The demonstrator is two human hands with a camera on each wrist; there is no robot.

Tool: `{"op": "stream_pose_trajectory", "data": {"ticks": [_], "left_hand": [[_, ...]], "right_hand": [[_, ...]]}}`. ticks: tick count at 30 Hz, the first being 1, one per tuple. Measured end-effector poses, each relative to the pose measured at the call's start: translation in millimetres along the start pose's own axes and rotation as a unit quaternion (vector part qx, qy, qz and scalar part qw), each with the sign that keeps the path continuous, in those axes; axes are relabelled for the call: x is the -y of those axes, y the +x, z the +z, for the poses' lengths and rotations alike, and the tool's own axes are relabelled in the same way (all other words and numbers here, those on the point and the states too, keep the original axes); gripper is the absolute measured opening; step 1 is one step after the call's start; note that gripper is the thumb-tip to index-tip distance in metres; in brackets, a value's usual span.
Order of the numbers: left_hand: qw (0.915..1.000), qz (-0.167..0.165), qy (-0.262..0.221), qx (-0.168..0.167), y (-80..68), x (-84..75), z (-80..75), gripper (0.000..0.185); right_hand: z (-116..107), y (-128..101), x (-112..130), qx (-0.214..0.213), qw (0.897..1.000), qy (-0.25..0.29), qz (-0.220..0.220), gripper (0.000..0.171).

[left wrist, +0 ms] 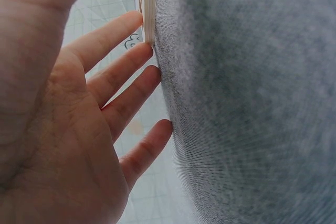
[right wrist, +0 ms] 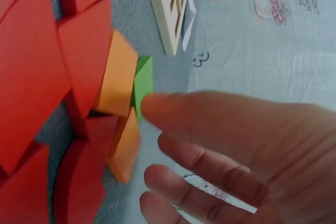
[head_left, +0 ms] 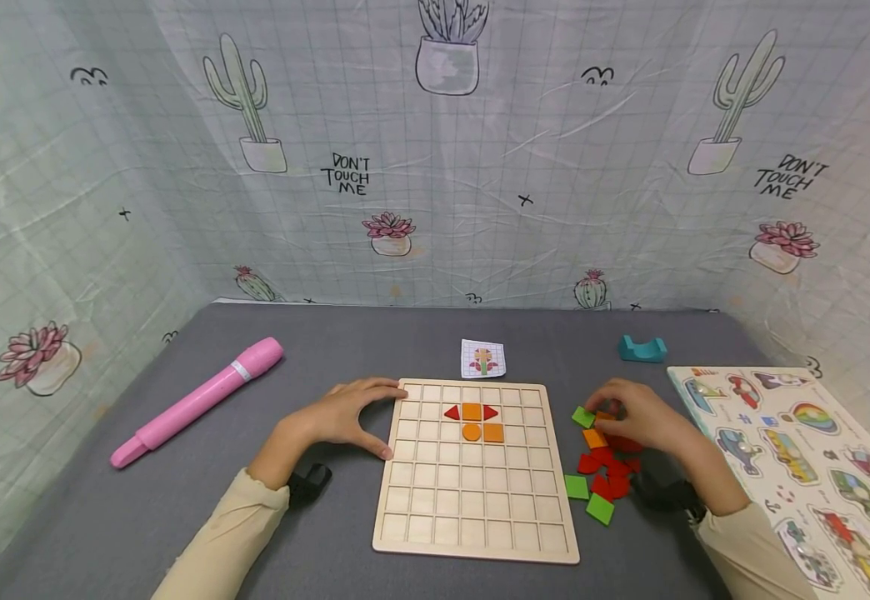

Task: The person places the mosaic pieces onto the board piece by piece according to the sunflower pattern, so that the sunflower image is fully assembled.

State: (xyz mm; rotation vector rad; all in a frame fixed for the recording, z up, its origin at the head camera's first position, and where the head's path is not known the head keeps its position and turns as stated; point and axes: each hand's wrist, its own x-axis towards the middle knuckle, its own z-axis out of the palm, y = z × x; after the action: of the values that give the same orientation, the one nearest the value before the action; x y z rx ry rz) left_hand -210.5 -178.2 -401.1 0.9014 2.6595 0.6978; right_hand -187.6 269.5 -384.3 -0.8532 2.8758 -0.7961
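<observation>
A wooden grid board lies on the table. Near its top it carries an orange square between two red triangles, and under them an orange circle beside another orange square. My left hand rests at the board's left edge, fingers spread and touching its upper left corner. To the right, my right hand hovers over a pile of red pieces and orange pieces. In the right wrist view its thumb reaches a green square, with a gap between thumb and fingers.
A small pattern card lies behind the board. Two green tiles sit by the board's right edge. A picture puzzle board is at far right, a teal holder behind it. A pink pen-shaped object lies at left.
</observation>
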Motion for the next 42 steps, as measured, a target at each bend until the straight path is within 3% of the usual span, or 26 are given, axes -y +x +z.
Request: {"op": "stream_pose_trajectory", "data": {"ticks": [8, 17, 25, 31, 42], "left_hand": [[1.0000, -0.001, 0.001, 0.001, -0.1, 0.3, -0.3, 0.086], [1.0000, -0.001, 0.004, 0.004, 1.1, 0.7, 0.0, 0.087], [1.0000, -0.003, 0.003, 0.005, 1.1, 1.9, 0.1, 0.087], [1.0000, -0.003, 0.002, 0.005, 0.4, 1.9, 0.7, 0.087], [0.9999, -0.006, -0.002, 0.008, 0.2, -1.2, -1.7, 0.086]], "right_hand": [[-2, 0, -4, 0.018, 0.998, -0.001, 0.058, 0.015], [-1, 0, -6, 0.009, 0.996, 0.007, 0.088, 0.016], [1, 2, -6, 0.010, 0.996, 0.006, 0.094, 0.017], [0, 4, -4, -0.020, 0.997, -0.005, 0.080, 0.021], [9, 9, 19, -0.043, 0.995, -0.001, 0.092, 0.018]]}}
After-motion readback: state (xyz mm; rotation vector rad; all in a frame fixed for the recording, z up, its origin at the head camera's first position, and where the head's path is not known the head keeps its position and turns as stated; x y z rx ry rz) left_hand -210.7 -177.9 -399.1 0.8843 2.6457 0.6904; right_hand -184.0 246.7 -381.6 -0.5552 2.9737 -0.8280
